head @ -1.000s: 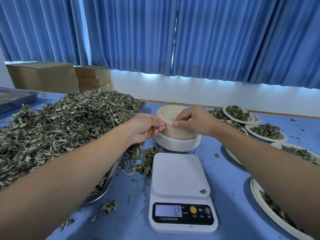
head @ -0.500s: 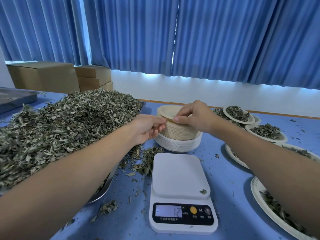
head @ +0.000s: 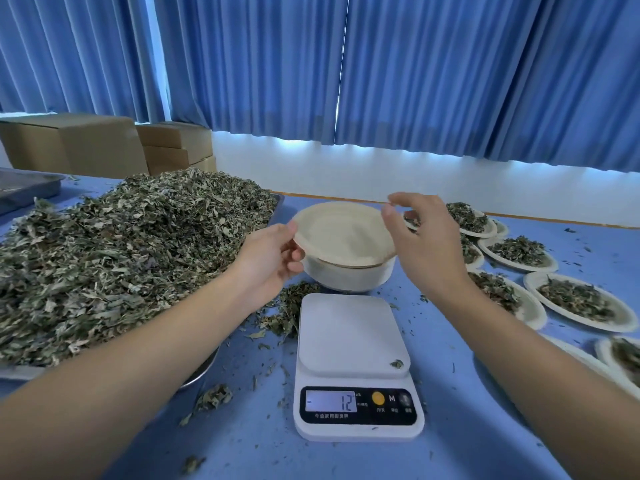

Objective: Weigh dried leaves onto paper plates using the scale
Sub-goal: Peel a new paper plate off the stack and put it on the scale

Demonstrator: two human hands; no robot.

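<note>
Paper plate in left hand, leaf pile left, filled plates right

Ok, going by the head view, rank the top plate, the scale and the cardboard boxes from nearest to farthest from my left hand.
1. The plate, gripped by the left hand at its rim.
2. The scale, just in front, nearer the person.
3. The boxes, far back left.

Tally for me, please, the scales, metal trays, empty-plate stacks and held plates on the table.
Scale: 1
Metal trays: 2, the leaf tray and the far tray
Stack: 1
Plate held by the left hand: 1
Total: 5
</note>
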